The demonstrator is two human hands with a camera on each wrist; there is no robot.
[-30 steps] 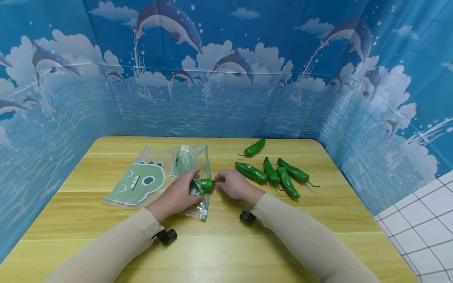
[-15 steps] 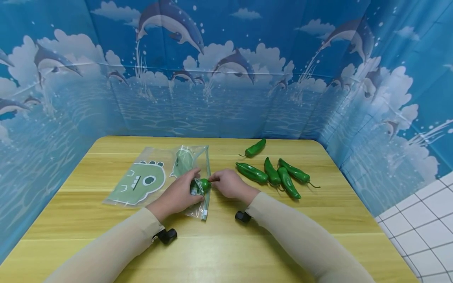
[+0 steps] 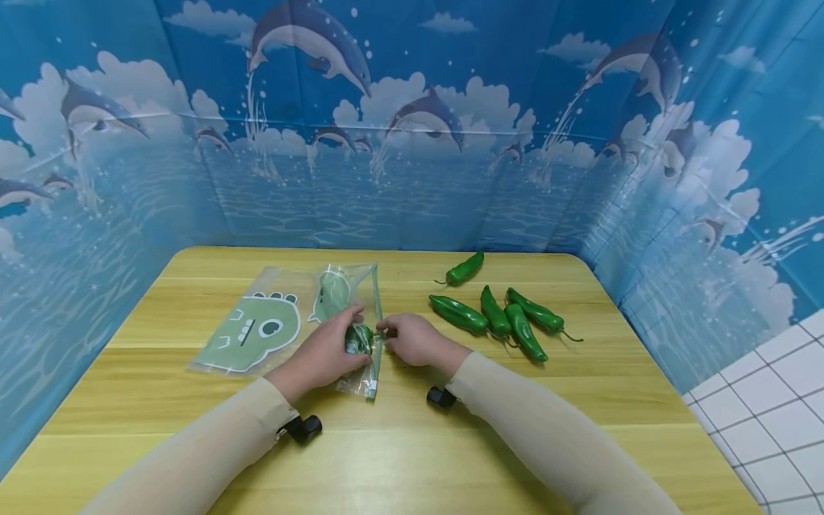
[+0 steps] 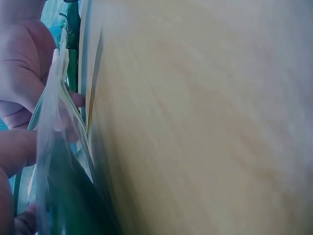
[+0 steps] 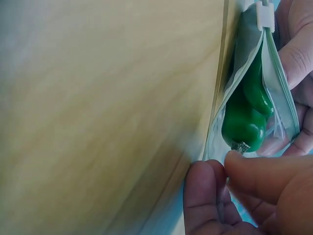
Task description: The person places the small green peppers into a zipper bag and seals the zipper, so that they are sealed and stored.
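Note:
A clear zip bag (image 3: 367, 290) printed with green cartoon figures lies on the table, its open mouth facing right. My left hand (image 3: 328, 350) grips the bag near the mouth, thumb and fingers spread across the film. A glossy green pepper (image 5: 244, 125) is inside, its stem end at the mouth; the left wrist view shows the pepper (image 4: 73, 196) through the film. My right hand (image 3: 415, 340) pinches the pepper's stem (image 5: 239, 147) with thumb and fingertips, right at the bag's lip. The white zip slider (image 5: 265, 15) sits at the near end of the mouth.
Right of my hands several loose green peppers (image 3: 458, 315) lie in a group, and one pepper (image 3: 466, 268) lies farther back. Flat clear plastic with a large cartoon face (image 3: 251, 329) spreads to the left. A blue dolphin-print curtain (image 3: 399, 193) stands behind the wooden table (image 3: 386, 458).
My right hand has moved left and pushed the pepper deeper, so its stem end is now inside the bag's mouth. The left hand has kept its grip in place.

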